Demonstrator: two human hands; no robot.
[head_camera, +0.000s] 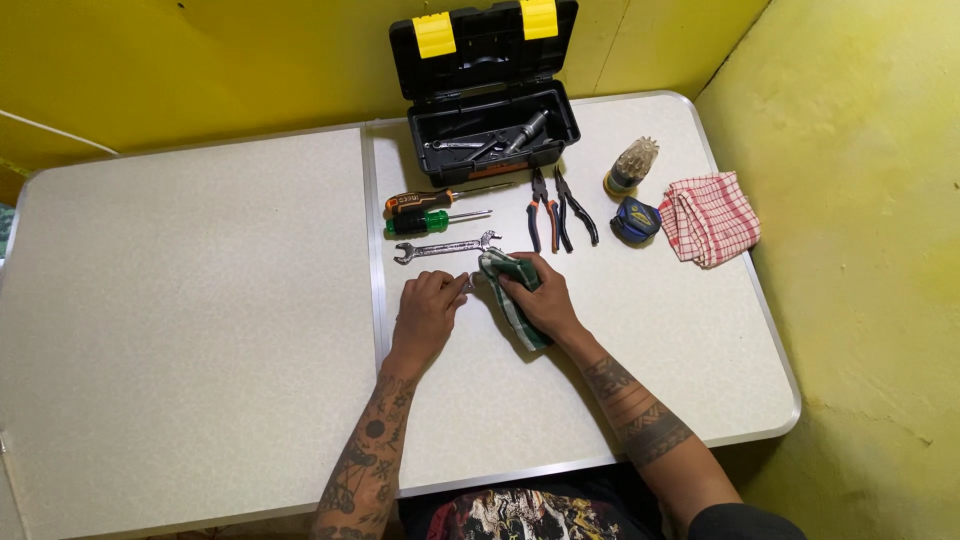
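Observation:
My left hand (428, 305) pinches a small metal tool (467, 283), most of it hidden under the fingers. My right hand (540, 298) is closed on a green checked cloth (508, 268), pressed against the free end of that tool. Both hands rest on the white table (200, 300), just in front of a silver double-ended wrench (445, 248).
Behind the wrench lie an orange-handled screwdriver (425, 200) and a green-handled screwdriver (430, 221). Two pairs of pliers (558, 212) lie to the right. An open black toolbox (490, 125) stands at the back. A ratchet-bit driver (630, 165), blue tape measure (635, 220) and red checked cloth (708, 217) sit far right.

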